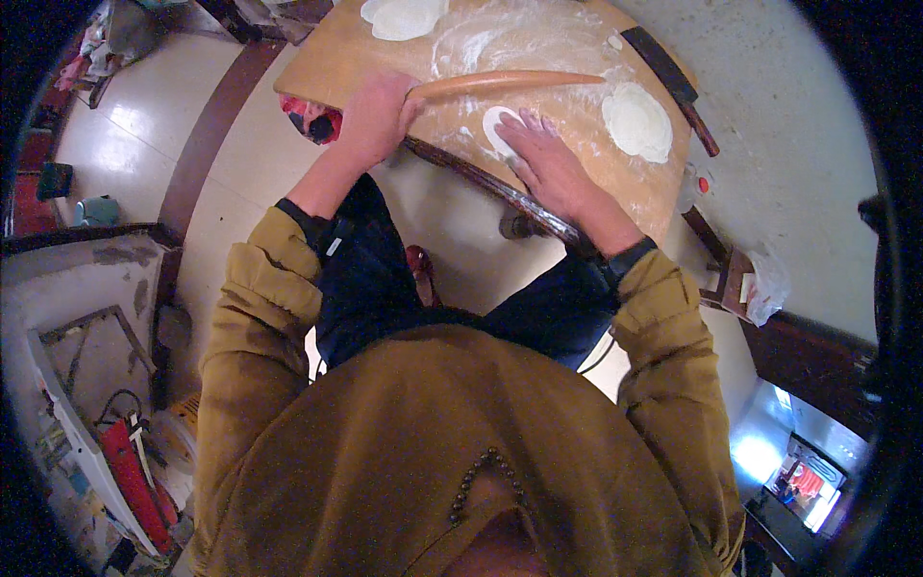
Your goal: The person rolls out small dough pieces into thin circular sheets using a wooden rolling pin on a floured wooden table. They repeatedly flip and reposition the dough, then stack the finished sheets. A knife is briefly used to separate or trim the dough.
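Note:
My left hand is closed around the near-left end of a tapered wooden rolling pin, which lies across a floured wooden board. My right hand rests flat, fingers spread a little, on a small round of dough; the fingers cover part of it. To its right sits a stack of thin dough rounds. Another pale flat dough piece lies at the board's far side. A small dough scrap is near the right edge.
A dark-bladed cleaver lies along the board's right edge, its handle jutting past it. A dark wooden table edge runs under the near side. Patterned red cloth shows below the left corner. A clear plastic bag hangs at right.

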Tool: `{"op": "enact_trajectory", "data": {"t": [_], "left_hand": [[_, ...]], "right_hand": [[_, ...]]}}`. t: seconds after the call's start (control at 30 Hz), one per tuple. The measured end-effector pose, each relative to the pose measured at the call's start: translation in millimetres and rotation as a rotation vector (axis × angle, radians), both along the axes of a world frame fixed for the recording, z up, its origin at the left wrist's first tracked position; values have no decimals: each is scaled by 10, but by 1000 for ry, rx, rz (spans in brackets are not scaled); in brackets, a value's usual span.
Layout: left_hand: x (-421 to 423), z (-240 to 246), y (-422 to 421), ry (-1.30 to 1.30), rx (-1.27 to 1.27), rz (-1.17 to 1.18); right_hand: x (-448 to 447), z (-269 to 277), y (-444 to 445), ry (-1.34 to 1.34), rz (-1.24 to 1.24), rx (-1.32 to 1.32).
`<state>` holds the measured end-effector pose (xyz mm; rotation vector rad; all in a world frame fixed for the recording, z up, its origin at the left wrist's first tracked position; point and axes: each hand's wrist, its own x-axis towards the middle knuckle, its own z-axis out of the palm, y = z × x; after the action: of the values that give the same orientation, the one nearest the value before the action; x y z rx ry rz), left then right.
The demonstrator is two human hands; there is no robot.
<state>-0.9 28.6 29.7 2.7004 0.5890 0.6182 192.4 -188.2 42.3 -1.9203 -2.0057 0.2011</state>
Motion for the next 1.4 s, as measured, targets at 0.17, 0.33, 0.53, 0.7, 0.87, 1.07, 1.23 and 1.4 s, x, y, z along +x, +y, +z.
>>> {"op": "enact_trajectory", "data": {"t": [0.17,0.33,0.53,0.7,0.87,1.07,1.23,1.4], "left_hand": [[-85,-36,-190,-68,61,-99],[63,-185,-256,146,247,-215],[578,-164,16,130,238,-91],[143,-111,-244,182,179,-59],[200,-157,-190,212,257,-59],[395,-76,-79,216,246,-40],[-53,-107,-396,177,239,-100],[495,-234,13,148,271,-1]], "right_hand": [[62,316,-487,80,-214,225],[251,-96,-490,-221,-402,-43],[619,-233,-25,-337,-511,40],[265,-96,-387,-330,-358,-46],[335,-191,-328,-318,-423,6],[627,-136,-12,-353,-469,27],[264,-156,-481,-289,-302,-128],[688,-146,62,-308,-477,-47]]}}
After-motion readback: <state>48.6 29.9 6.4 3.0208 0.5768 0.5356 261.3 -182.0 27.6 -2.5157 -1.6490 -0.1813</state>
